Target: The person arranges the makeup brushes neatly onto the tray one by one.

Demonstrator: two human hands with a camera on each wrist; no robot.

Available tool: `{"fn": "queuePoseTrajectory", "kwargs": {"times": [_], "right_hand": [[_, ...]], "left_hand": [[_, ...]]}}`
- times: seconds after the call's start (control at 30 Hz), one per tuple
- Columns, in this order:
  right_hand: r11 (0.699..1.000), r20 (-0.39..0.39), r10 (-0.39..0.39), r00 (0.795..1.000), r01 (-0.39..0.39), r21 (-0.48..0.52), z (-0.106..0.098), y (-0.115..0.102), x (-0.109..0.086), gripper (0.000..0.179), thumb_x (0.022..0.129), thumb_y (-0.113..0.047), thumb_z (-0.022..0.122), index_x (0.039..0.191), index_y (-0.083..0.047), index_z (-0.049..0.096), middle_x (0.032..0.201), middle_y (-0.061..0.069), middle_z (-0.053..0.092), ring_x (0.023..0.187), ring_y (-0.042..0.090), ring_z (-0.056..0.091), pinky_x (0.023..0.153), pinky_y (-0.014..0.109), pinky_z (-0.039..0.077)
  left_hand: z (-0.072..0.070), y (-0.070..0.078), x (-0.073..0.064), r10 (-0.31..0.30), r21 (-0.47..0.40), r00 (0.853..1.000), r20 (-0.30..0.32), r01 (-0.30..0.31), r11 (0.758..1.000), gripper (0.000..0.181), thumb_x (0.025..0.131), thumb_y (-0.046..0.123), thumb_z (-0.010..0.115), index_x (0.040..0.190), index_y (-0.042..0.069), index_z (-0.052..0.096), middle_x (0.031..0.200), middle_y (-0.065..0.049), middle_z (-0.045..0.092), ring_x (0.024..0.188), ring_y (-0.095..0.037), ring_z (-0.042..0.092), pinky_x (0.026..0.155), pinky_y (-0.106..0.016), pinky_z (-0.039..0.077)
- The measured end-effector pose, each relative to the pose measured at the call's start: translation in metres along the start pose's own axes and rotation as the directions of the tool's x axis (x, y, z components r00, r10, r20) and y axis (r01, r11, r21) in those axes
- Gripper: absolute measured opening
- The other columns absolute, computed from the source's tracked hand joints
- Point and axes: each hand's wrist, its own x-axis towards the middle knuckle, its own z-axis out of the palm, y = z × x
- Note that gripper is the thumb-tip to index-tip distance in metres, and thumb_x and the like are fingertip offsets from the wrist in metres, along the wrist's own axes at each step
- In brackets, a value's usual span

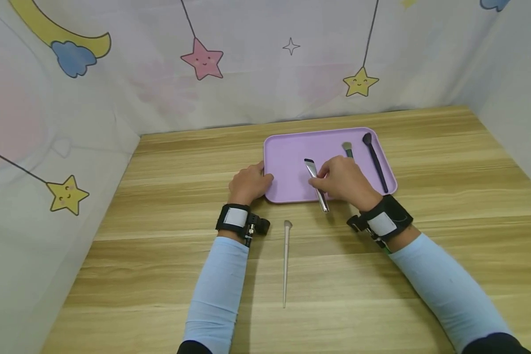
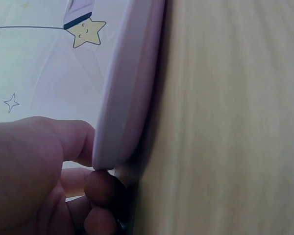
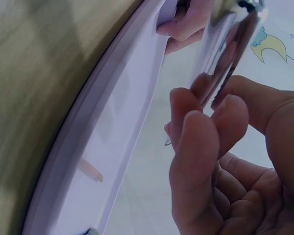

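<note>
In the head view my right hand [image 1: 346,180] pinches a flat makeup brush [image 1: 311,168] with a dark tip and a shiny silver handle. The brush is tilted over the front part of a lilac tray [image 1: 287,156], its handle end reaching past the front rim. Close up in the right wrist view, the mirror-like handle [image 3: 237,46] reflects the fingers. With thumb and fingers, my left hand [image 1: 249,184] grips the tray's left edge. A black makeup brush [image 1: 375,158] lies at the tray's right side. Beside it is a green-handled brush [image 1: 347,147], partly hidden behind my right hand.
A slim beige makeup brush [image 1: 285,260] lies on the wooden table [image 1: 168,236] in front of the tray, between the forearms. A printed cloth [image 1: 248,98] with stars stands behind the table, and cloth walls rise on both sides.
</note>
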Motion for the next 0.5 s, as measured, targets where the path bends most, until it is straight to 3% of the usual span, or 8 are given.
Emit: {"fn": "queuePoseTrajectory", "kwargs": {"times": [0.2,0.5], "right_hand": [[0.999,0.011,0.042,0.999,-0.042,0.009,-0.002,0.002,0.004,0.027,0.089,-0.025,0.076,0.085,0.002,0.076,0.068,0.003,0.070,0.052,0.014,0.061,0.050,0.028,0.044],[0.999,-0.019,0.048,0.999,-0.048,0.009,0.007,0.004,0.016,0.028,0.089,-0.026,0.076,0.084,0.001,0.078,0.070,0.005,0.070,0.055,0.015,0.054,0.051,0.029,0.038]], "left_hand": [[0.001,0.004,0.001,0.011,-0.003,1.000,-0.004,-0.011,1.000,0.061,0.095,0.037,0.049,0.154,0.023,0.045,0.139,-0.011,0.060,0.100,-0.032,0.057,0.074,-0.046,0.045],[0.000,0.001,-0.001,-0.001,-0.010,1.000,-0.007,0.001,1.000,0.061,0.095,0.037,0.049,0.154,0.022,0.045,0.140,-0.011,0.058,0.100,-0.033,0.058,0.073,-0.045,0.046]]}}
